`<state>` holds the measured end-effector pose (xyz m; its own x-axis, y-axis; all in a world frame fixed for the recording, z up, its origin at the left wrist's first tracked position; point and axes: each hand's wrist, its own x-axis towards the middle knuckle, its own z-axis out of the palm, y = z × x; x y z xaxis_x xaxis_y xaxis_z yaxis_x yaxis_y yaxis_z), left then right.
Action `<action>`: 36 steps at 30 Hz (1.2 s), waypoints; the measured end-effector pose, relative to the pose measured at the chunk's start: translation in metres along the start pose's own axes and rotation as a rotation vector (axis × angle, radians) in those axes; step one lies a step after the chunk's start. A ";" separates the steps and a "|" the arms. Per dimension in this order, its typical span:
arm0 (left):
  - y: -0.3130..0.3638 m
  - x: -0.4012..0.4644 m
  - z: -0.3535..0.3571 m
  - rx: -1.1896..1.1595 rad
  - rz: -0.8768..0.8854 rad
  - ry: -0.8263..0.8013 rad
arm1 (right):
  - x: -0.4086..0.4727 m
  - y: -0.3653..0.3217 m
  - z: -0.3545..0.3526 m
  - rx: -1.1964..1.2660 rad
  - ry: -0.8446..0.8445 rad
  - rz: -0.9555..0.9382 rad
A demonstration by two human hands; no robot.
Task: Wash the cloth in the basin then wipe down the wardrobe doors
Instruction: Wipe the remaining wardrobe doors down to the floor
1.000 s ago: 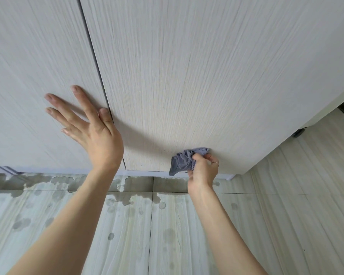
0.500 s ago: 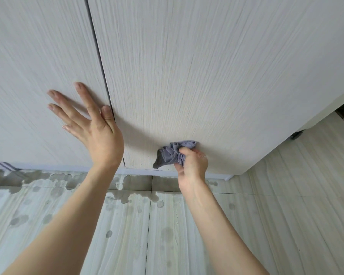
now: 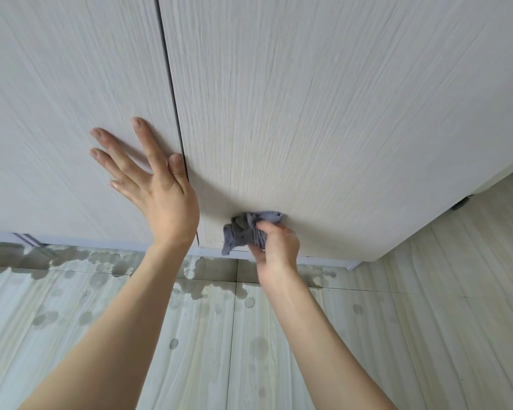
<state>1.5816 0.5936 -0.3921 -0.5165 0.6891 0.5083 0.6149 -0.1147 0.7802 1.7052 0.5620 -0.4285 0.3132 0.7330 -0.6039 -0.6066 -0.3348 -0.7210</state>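
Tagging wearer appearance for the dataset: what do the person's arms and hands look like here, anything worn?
Both forearms are bare, no sleeves in view. The left hand shows no gloves, rings or watch. The right hand wears a thin ring on one finger; no glove or wristband. Nails are short and unpainted.

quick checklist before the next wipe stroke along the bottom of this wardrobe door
1. Cloth gripped by right hand: ok, fingers curled round the bunched cloth.
2. Cloth on the right door: ok, pressed near its lower edge.
3. Left hand bracing: ok, fingers spread flat on the left door beside the gap.
4. Cloth still damp enough: cannot tell.
5. Footing: not ok, wet patches on the floor below the doors.
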 end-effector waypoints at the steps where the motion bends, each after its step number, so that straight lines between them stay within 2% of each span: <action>1: 0.001 0.000 -0.001 0.001 0.003 -0.004 | -0.005 -0.005 0.006 0.026 -0.016 0.003; 5: 0.000 0.001 -0.003 -0.003 0.006 -0.024 | -0.004 0.003 0.013 0.018 0.023 0.010; 13: -0.001 0.000 -0.004 -0.009 0.000 -0.030 | 0.011 0.032 0.011 -0.168 0.170 0.187; 15: -0.003 0.000 -0.004 -0.007 0.010 -0.041 | 0.004 0.024 0.014 -0.129 0.120 0.194; 19: -0.002 0.002 -0.007 -0.032 0.014 -0.058 | -0.024 0.002 0.031 0.043 -0.080 0.032; 22: -0.001 0.004 -0.011 -0.056 0.027 -0.055 | -0.030 -0.005 0.036 0.051 -0.104 -0.036; 32: -0.013 0.006 -0.014 -0.016 0.086 -0.072 | 0.009 0.054 0.012 -0.247 0.171 0.198; 34: -0.018 0.007 -0.014 -0.004 0.104 -0.088 | 0.006 0.052 0.017 -0.253 0.109 0.173; 36: -0.021 0.008 -0.015 0.001 0.120 -0.089 | -0.005 0.042 0.030 -0.133 -0.014 0.117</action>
<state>1.5558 0.5909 -0.3993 -0.3842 0.7316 0.5632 0.6698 -0.1989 0.7154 1.6557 0.5621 -0.4457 0.2351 0.6921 -0.6824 -0.5363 -0.4932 -0.6849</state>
